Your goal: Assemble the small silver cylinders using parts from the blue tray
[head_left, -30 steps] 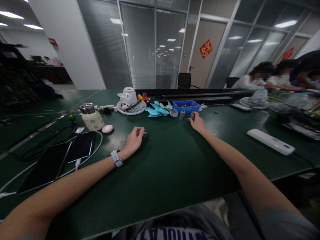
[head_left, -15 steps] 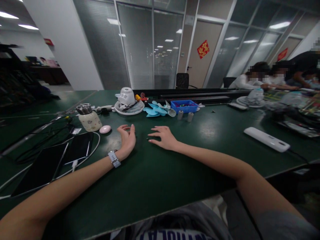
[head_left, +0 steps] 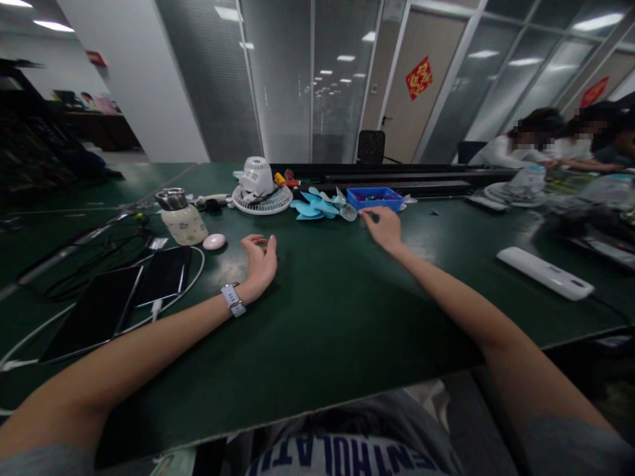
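Note:
My left hand (head_left: 260,264), with a watch on its wrist, rests over the green table with loosely curled fingers and thumb apart, holding nothing. My right hand (head_left: 384,229) reaches forward to the front of a blue tray (head_left: 380,203). Its thumb and index finger come together at the spot where a small grey cylinder stood; both grey cylinders are now hidden by the hand, and what the fingers hold cannot be made out. Left of the fingertips lie light-blue fan blades (head_left: 317,205). A white fan body (head_left: 258,177) sits on a round white grille (head_left: 270,204).
At left are a cream bottle (head_left: 183,221), a pink oval object (head_left: 214,242), two dark devices (head_left: 94,311) and cables. A white power strip (head_left: 546,272) lies at right. Black bars (head_left: 397,178) line the back. Other people sit at the far right.
My right hand has moved forward and right, from the middle of the table to the grey cylinders, covering them, and its fingers have drawn together. My left hand stays nearly in place. The view has shifted slightly.

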`<move>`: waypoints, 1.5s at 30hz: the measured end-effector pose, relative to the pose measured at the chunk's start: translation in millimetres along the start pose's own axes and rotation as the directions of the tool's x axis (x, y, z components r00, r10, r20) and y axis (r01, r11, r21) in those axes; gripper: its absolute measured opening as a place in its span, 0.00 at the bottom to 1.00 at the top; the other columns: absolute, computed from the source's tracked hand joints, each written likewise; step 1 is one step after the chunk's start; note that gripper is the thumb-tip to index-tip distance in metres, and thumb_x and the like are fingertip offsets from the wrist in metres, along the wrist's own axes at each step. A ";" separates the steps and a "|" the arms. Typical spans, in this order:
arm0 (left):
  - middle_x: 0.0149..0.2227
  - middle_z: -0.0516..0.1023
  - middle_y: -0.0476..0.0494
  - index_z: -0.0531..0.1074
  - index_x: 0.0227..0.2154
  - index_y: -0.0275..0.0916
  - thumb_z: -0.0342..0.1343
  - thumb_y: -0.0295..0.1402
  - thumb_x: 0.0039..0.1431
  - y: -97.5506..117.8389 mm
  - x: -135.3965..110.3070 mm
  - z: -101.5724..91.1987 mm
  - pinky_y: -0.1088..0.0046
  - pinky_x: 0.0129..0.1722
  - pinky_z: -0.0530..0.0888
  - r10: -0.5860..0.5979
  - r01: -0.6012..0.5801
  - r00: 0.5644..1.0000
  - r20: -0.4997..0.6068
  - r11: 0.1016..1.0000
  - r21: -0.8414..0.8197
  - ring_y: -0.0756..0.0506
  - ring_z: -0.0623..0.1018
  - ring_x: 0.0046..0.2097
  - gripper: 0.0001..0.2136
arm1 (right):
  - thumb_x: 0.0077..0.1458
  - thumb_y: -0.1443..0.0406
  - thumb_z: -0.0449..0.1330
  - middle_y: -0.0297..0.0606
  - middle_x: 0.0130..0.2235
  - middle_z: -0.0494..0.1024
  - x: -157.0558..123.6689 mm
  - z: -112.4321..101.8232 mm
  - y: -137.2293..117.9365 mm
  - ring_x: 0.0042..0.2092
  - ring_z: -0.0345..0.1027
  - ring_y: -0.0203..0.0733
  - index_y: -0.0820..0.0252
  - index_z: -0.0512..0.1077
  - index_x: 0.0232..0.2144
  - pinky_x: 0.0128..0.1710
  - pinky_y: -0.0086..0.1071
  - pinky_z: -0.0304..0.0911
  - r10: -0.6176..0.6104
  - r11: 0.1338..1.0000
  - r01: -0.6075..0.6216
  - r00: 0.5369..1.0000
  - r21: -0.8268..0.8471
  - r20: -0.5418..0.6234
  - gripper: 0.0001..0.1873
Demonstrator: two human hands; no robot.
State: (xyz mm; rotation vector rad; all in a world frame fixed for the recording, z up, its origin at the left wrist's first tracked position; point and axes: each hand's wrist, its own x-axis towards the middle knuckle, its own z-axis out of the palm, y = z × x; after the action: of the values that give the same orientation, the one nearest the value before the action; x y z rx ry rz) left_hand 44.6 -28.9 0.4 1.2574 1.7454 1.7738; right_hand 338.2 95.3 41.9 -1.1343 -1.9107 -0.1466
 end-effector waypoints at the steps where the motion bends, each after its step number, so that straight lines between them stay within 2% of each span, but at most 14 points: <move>1: 0.42 0.65 0.45 0.52 0.41 0.42 0.52 0.40 0.61 -0.2 0.2 -0.1 0.70 0.32 0.72 -0.002 0.002 1.000 -0.002 1.000 0.000 0.50 0.74 0.35 0.14 | 0.61 0.56 0.54 0.43 0.43 0.80 9.0 -6.4 20.8 0.46 0.71 0.51 0.58 0.79 0.41 0.47 0.42 0.61 0.065 0.995 -0.068 0.997 -0.075 -0.039 0.17; 4: 0.42 0.64 0.45 0.52 0.42 0.42 0.52 0.40 0.60 -0.2 0.4 -0.5 0.71 0.31 0.71 -0.015 0.015 1.000 -0.003 1.000 0.009 0.50 0.74 0.35 0.15 | 0.60 0.55 0.55 0.45 0.42 0.80 27.3 -21.4 66.1 0.44 0.71 0.54 0.59 0.79 0.42 0.44 0.42 0.62 0.203 0.948 -0.203 0.979 -0.245 -0.025 0.19; 8: 0.42 0.64 0.45 0.53 0.42 0.41 0.52 0.40 0.60 0.0 0.4 -0.8 0.71 0.30 0.71 -0.017 0.017 1.000 0.003 1.000 0.011 0.50 0.74 0.34 0.15 | 0.57 0.54 0.57 0.45 0.39 0.81 33.0 -26.7 85.6 0.41 0.71 0.53 0.57 0.80 0.41 0.39 0.39 0.62 0.304 0.903 -0.265 0.950 -0.339 0.066 0.18; 14: 0.42 0.65 0.45 0.53 0.41 0.41 0.52 0.40 0.60 1.6 -0.4 -0.5 0.72 0.29 0.70 -0.013 0.013 1.000 0.009 1.000 0.001 0.50 0.74 0.34 0.15 | 0.57 0.51 0.57 0.44 0.38 0.80 33.2 -19.0 88.7 0.41 0.71 0.51 0.55 0.80 0.40 0.40 0.38 0.64 0.325 0.898 -0.269 0.939 -0.348 0.114 0.19; 21: 0.41 0.65 0.46 0.53 0.40 0.41 0.53 0.39 0.60 5.5 -2.1 -0.5 0.71 0.29 0.70 -0.018 0.017 1.000 0.016 1.000 0.018 0.50 0.74 0.33 0.14 | 0.55 0.54 0.61 0.45 0.39 0.81 31.0 -11.2 86.3 0.42 0.71 0.52 0.56 0.81 0.39 0.41 0.39 0.64 0.365 0.896 -0.331 0.929 -0.298 0.065 0.16; 30: 0.39 0.65 0.47 0.54 0.40 0.42 0.53 0.39 0.60 5.3 -2.0 -0.4 0.71 0.29 0.70 -0.021 0.021 1.000 0.022 1.000 0.013 0.49 0.74 0.33 0.13 | 0.56 0.53 0.58 0.42 0.40 0.82 25.7 -6.2 89.1 0.43 0.74 0.50 0.57 0.80 0.39 0.42 0.36 0.65 0.426 0.893 -0.407 0.903 -0.195 0.066 0.18; 36: 0.39 0.66 0.47 0.55 0.40 0.42 0.53 0.39 0.59 2.0 -1.1 -0.6 0.71 0.30 0.70 -0.020 0.019 1.000 0.022 1.000 0.016 0.50 0.74 0.33 0.14 | 0.59 0.53 0.55 0.44 0.41 0.81 25.2 -4.9 91.0 0.44 0.74 0.50 0.58 0.79 0.40 0.44 0.38 0.65 0.447 0.879 -0.434 0.894 -0.196 0.026 0.19; 41: 0.40 0.66 0.46 0.54 0.41 0.42 0.53 0.40 0.59 1.1 -0.8 -0.6 0.71 0.29 0.71 -0.018 0.017 0.999 0.036 1.000 0.014 0.49 0.74 0.34 0.15 | 0.57 0.55 0.57 0.41 0.40 0.81 23.5 -7.1 89.2 0.43 0.73 0.48 0.56 0.79 0.40 0.43 0.36 0.65 0.408 0.894 -0.391 0.912 -0.217 0.036 0.16; 45: 0.41 0.66 0.45 0.54 0.41 0.42 0.53 0.41 0.59 3.3 -1.6 -1.6 0.71 0.28 0.71 -0.039 0.037 0.998 0.054 0.999 0.033 0.48 0.75 0.34 0.15 | 0.59 0.55 0.54 0.42 0.41 0.81 23.4 -10.5 83.8 0.43 0.73 0.49 0.54 0.79 0.42 0.41 0.36 0.65 0.424 0.873 -0.387 0.903 -0.298 0.068 0.17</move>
State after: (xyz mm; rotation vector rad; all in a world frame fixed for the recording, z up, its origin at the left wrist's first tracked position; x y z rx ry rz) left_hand 45.4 -31.7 3.1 1.2647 1.7624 1.6810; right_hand 403.6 153.6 39.2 -1.7538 -1.7521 -0.1097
